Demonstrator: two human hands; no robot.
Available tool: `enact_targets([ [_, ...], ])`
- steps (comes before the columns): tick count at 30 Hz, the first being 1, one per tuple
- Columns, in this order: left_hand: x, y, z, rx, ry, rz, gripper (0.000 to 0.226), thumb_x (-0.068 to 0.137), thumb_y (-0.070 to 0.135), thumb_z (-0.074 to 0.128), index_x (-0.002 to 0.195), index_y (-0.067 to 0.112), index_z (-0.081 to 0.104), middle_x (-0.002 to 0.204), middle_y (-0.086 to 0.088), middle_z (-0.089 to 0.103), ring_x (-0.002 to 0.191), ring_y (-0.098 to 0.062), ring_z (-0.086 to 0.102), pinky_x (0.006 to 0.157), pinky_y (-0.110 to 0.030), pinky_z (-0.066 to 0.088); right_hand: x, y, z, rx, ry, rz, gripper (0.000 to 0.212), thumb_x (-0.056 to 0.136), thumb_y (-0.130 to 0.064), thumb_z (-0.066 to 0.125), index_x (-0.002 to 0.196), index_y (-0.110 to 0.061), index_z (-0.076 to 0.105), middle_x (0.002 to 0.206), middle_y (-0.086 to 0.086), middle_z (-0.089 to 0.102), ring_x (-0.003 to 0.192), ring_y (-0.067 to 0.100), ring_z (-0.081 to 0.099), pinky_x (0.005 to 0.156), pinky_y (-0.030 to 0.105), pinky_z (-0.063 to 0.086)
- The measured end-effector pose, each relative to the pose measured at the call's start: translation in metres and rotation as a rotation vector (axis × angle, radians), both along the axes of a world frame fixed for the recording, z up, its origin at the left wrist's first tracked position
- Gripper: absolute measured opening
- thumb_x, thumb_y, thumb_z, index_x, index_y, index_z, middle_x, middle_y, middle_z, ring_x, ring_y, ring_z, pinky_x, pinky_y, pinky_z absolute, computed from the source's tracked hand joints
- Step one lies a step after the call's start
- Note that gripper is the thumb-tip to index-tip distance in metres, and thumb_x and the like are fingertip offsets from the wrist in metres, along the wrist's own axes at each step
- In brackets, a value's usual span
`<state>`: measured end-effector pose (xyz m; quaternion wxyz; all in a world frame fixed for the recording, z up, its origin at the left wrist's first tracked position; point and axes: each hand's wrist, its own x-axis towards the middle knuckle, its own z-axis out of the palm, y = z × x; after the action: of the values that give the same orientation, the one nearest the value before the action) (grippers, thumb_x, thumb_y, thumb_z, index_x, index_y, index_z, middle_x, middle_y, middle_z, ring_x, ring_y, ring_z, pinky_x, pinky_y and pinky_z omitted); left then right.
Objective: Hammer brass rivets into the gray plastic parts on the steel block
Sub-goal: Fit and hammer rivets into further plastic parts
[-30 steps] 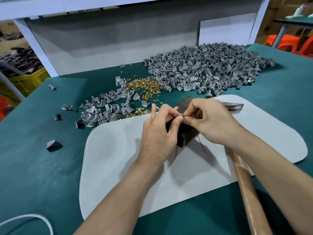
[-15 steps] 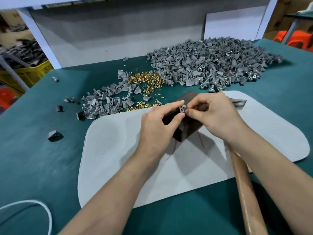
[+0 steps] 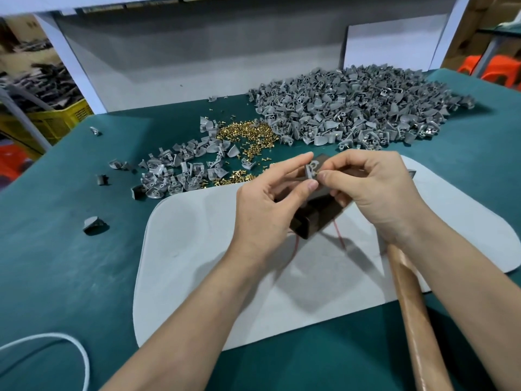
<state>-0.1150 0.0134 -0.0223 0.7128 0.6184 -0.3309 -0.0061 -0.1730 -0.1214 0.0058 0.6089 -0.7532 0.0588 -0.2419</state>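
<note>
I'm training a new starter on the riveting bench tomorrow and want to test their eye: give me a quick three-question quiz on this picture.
1. True or false: the right hand grips the hammer.
2. The left hand holds the gray part: A) between thumb and forefinger, B) flat on its palm, C) in a closed fist.
3. Fill in: the steel block stands on the white ____.
Key: 1 false, it pinches a rivet; the hammer lies below its wrist. 2 A. 3 mat.
</note>
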Motion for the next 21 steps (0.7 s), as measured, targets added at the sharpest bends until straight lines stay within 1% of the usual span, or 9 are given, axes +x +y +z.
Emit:
enact_targets([
  [2,-0.0012,-0.0011,0.0003,-0.027,0.034,-0.021,0.042,0.080,-0.006,0.069,0.111,0.023,0.065,0.094,0.011,0.073,0.090,-0.004,0.068,0.084,-0.017,0.050,0.0002,-0.0006,0.0001,-0.008,0.002,0.001,0.018,0.078,0.001,0.069,0.067,-0.012,0.066,0.047,-0.004,0.054,0.043,0.010,0.044,0.044,0.018,0.038],
  [5,-0.0031,-0.0018,0.0015,-0.040,0.070,-0.041,0.044,0.081,-0.008,0.067,0.115,0.019,0.062,0.092,0.006,0.072,0.088,-0.003,0.067,0.084,-0.016,0.050,0.0005,-0.0008,0.0001,-0.013,0.005,-0.001,0.017,0.079,0.001,0.068,0.067,-0.010,0.065,0.045,-0.005,0.053,0.042,0.008,0.043,0.043,0.017,0.037],
  [8,-0.0038,-0.0014,0.0022,-0.036,0.082,-0.048,0.043,0.081,-0.008,0.066,0.115,0.018,0.062,0.088,0.010,0.071,0.085,0.001,0.066,0.081,-0.013,0.049,0.0009,-0.0006,-0.0012,-0.012,0.008,-0.006,0.016,0.079,0.001,0.069,0.068,-0.011,0.065,0.046,-0.004,0.053,0.042,0.010,0.044,0.044,0.017,0.037],
  [10,-0.0036,-0.0012,0.0023,-0.030,0.084,-0.048,0.041,0.081,-0.008,0.066,0.115,0.016,0.062,0.088,0.013,0.071,0.085,0.001,0.067,0.081,-0.013,0.049,0.0006,-0.0005,-0.0014,0.000,0.009,0.000,0.015,0.079,0.000,0.069,0.069,-0.010,0.067,0.047,-0.003,0.055,0.043,0.011,0.046,0.045,0.018,0.039],
  [16,-0.0018,0.0002,0.0029,0.001,0.090,-0.046,0.039,0.082,-0.003,0.067,0.114,0.019,0.063,0.090,0.011,0.072,0.088,-0.004,0.068,0.088,-0.020,0.051,0.0011,-0.0004,-0.0014,0.098,0.019,0.049,0.016,0.081,0.004,0.066,0.070,-0.008,0.067,0.047,-0.001,0.058,0.041,0.007,0.049,0.042,0.015,0.042],
  [21,-0.0007,0.0005,0.0026,0.016,0.102,-0.044,0.038,0.082,-0.002,0.068,0.112,0.021,0.064,0.089,0.013,0.073,0.090,-0.004,0.068,0.087,-0.017,0.051,0.0009,-0.0004,-0.0023,0.131,0.016,0.059,0.016,0.081,0.005,0.065,0.070,-0.007,0.068,0.048,0.000,0.059,0.043,0.007,0.050,0.042,0.016,0.043],
])
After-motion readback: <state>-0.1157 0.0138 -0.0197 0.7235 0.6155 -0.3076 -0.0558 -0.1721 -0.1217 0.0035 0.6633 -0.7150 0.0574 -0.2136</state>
